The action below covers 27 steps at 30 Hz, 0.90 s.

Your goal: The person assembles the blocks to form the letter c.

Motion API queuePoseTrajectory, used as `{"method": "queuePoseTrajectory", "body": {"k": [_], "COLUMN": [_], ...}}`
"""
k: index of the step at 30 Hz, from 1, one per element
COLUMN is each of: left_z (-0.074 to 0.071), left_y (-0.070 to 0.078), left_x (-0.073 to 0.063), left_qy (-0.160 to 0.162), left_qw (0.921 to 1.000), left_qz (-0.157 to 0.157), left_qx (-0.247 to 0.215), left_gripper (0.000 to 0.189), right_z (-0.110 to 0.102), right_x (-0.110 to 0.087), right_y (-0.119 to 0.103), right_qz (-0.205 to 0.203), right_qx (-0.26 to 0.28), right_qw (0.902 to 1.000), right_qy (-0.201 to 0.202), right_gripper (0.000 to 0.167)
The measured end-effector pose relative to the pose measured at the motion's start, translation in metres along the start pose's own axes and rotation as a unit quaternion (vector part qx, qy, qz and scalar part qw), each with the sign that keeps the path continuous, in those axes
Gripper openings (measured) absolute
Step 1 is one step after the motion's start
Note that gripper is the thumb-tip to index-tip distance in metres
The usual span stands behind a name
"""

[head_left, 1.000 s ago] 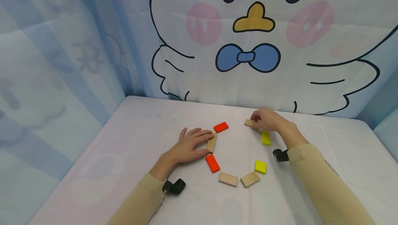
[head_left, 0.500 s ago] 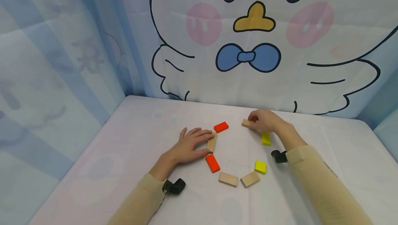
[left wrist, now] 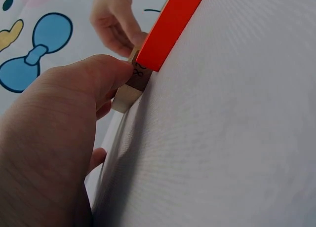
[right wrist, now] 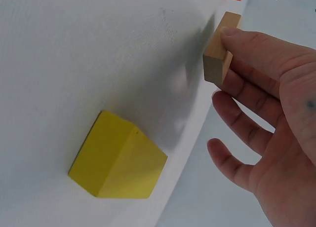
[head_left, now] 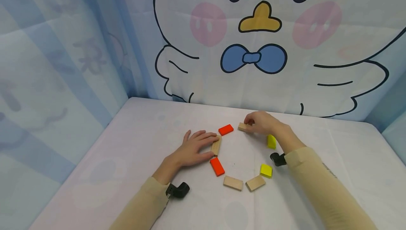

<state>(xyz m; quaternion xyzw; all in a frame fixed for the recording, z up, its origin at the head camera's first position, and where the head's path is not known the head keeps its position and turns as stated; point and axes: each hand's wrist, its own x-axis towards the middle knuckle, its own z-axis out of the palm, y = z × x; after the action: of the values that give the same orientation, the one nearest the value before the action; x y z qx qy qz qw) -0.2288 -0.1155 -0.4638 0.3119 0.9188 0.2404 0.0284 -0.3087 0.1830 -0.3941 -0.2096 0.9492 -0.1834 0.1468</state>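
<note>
In the head view, a plain wooden block [head_left: 215, 146] lies under the fingertips of my left hand [head_left: 190, 150], the thumb at its near end and the index finger at its far end. The left wrist view shows dark markings on this wooden block [left wrist: 139, 75]. My right hand [head_left: 263, 122] pinches another wooden block [head_left: 242, 127] at the back of the table. From the right wrist view, the thumb presses one side of that wooden block [right wrist: 217, 54], fingers behind it. A red block [head_left: 226, 129] lies just left of it, a small gap between them.
Other blocks lie in a ring: a red block [head_left: 217, 167], two wooden blocks [head_left: 233, 183] at the front, a yellow block [head_left: 266, 170], and another yellow block [head_left: 271, 141] beneath the right forearm. A printed curtain [head_left: 253, 89] hangs behind the white table [head_left: 152, 124].
My right hand has moved left with its wooden block, closer to the far red block and away from the far yellow one. My left hand has stayed in place.
</note>
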Motion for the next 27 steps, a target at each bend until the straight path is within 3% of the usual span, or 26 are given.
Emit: {"method": "queuePoseTrajectory", "body": {"k": [8, 27], "left_z": [-0.0009, -0.0006], "left_y": [0.0005, 0.0010], "left_x": [0.0000, 0.0006], "left_qy": [0.002, 0.006], "left_qw": [1.0000, 1.0000], "left_qz": [0.001, 0.003], "left_qx": [-0.002, -0.002], "left_gripper": [0.056, 0.055], "right_z": [0.0040, 0.0079], "right_x": [0.0047, 0.0074], "right_y": [-0.0078, -0.0087], "right_qz": [-0.020, -0.011], "right_qx": [-0.007, -0.016], "right_qw": [0.9997, 0.9997], "right_qy": [-0.007, -0.017], "right_gripper": [0.021, 0.022]}}
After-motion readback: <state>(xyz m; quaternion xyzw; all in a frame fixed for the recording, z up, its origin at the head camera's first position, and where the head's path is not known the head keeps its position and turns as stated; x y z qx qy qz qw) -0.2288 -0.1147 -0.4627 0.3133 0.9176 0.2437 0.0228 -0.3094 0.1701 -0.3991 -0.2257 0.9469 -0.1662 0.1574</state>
